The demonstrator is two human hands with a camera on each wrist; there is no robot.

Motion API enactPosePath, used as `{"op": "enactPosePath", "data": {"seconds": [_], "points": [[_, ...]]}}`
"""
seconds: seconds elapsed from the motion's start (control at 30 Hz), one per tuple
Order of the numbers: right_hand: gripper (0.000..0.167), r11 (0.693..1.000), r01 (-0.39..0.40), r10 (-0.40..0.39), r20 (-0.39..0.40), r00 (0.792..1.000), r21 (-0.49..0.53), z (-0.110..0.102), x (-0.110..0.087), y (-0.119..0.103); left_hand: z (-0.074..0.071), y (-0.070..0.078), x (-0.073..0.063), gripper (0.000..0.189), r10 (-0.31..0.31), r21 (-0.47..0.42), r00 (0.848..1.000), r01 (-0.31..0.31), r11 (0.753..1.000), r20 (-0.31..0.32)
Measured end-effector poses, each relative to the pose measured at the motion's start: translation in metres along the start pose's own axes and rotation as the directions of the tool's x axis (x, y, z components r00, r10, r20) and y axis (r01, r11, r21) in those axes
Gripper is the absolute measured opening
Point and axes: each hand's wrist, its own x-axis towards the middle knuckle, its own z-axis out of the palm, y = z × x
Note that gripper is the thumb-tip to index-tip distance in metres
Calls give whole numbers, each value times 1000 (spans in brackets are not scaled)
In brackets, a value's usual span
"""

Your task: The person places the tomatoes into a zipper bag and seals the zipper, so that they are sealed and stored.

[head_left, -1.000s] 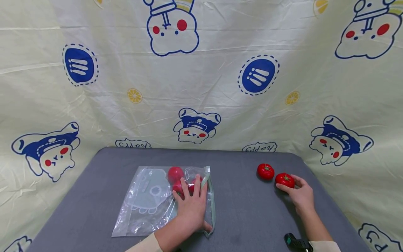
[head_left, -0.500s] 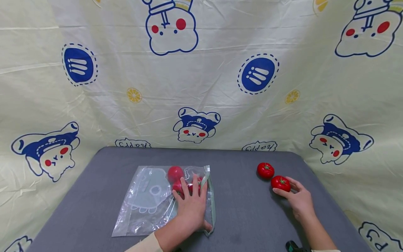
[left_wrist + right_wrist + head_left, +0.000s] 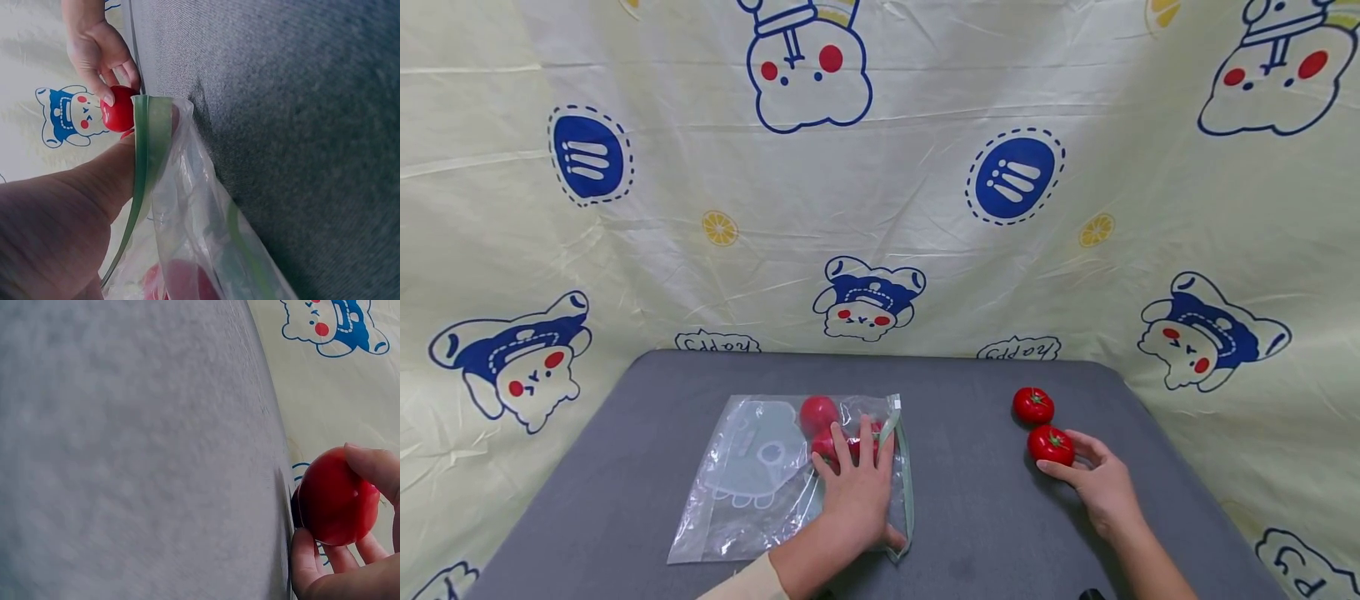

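My right hand [image 3: 1101, 483] holds a red tomato [image 3: 1049, 446] with a green calyx between thumb and fingers. A second tomato [image 3: 1033, 405] sits just behind it, touching or nearly so. In the right wrist view the thumb lies on one side of the held tomato [image 3: 334, 503], fingers on the other. My left hand [image 3: 856, 500] rests with spread fingers on a clear zip bag [image 3: 730, 533] holding several red tomatoes [image 3: 817, 415], partly covered by the fingers. In the left wrist view its thumb is at the bag's green zip edge [image 3: 145, 137], partly hidden behind it.
The bag lies flat on a grey cloth-covered table [image 3: 962, 500], left of the middle. A pale patterned curtain [image 3: 925, 208] hangs behind and around the table. Part of a small black object [image 3: 1092, 594] shows at the bottom edge, near the right forearm.
My right hand has moved left with its tomato, bringing it in front of and close to the other loose tomato. The left hand and the bag have stayed in place.
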Motion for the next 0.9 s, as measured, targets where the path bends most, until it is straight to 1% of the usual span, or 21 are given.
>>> {"op": "enactPosePath", "data": {"seconds": [0.07,0.17,0.23,0.4,0.5,0.67,0.77,0.9], "points": [[94,1000,4,-4,9,1000,13,1,-2,0,-1,0,0,129,3,-4,1000,-3,1000,2],[90,998,5,-6,24,1000,60,4,-4,0,-2,0,0,129,4,-8,1000,-4,1000,6],[88,995,13,-17,39,999,98,6,-6,1,-2,0,-1,128,3,-7,1000,-2,1000,10],[79,987,49,-58,60,997,152,11,-12,-1,-1,0,-1,129,1,-1,1000,-1,1000,9],[78,987,51,-62,67,996,150,15,-16,-3,-1,0,0,128,2,-4,1000,-2,1000,8],[85,995,44,-52,85,995,86,21,-19,-6,-1,0,0,128,1,-4,1000,-1,1000,10],[87,997,40,-46,103,994,63,25,-21,-8,-2,0,0,128,-2,-9,1000,2,1000,12],[85,997,43,-51,130,990,61,30,-24,-10,-1,0,1,128,-4,-12,1000,5,1000,14]]}}
